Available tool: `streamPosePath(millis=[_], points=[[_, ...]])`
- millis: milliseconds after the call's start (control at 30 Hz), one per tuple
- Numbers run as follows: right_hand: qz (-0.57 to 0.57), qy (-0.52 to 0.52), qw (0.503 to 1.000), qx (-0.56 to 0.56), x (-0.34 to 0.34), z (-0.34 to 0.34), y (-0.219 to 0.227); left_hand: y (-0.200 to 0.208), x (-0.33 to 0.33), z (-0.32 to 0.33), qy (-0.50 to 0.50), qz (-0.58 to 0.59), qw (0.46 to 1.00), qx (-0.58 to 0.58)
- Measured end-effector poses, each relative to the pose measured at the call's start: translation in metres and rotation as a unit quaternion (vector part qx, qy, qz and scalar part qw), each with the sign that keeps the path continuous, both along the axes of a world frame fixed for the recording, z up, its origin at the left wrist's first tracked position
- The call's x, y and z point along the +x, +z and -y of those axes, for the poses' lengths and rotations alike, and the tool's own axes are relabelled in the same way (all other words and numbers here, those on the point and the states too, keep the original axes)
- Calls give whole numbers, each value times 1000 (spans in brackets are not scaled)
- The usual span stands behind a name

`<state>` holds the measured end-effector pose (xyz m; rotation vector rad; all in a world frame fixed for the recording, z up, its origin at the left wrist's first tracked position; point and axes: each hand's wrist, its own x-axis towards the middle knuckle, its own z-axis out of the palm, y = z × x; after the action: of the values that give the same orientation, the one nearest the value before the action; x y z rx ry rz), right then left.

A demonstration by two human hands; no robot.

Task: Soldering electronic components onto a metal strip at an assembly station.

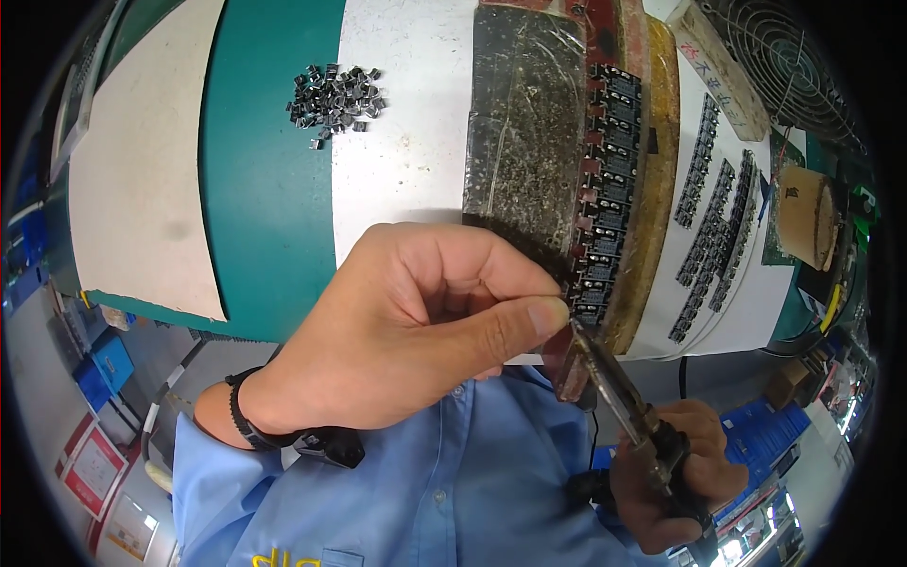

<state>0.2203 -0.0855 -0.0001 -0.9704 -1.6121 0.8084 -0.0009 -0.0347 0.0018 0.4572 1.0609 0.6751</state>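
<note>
My left hand (425,321) is over the near end of a row of small dark circuit boards (605,189). Its thumb and index finger are pinched together, and whatever may be between them is hidden. At lower right, my right hand (685,472) grips the black handle of a soldering iron (614,383). The iron's long metal shaft slants up to the left, and its tip comes close to my left thumb; I cannot tell whether they touch. The boards lie in a line along a worn reddish-brown holder (572,373), the nearest of them beside my left fingertips.
A pile of small black metallic parts (335,99) lies at the far left of the white sheet (397,180). Several strips of dark boards (704,246) rest on the right. Beyond them are a wire-guarded fan (784,47) and a cardboard roll (806,217).
</note>
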Motion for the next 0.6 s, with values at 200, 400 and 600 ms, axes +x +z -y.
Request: streamPosePath(millis=[200, 400, 600], points=[[39, -153, 987, 28, 15, 13, 10, 1, 7, -3, 1, 3, 1000, 27], [14, -379, 923, 70, 38, -44, -8, 4, 2, 5, -10, -56, 998, 36], [144, -426, 893, 4, 88, -68, -4, 2, 2, 8, 7, -48, 998, 38]])
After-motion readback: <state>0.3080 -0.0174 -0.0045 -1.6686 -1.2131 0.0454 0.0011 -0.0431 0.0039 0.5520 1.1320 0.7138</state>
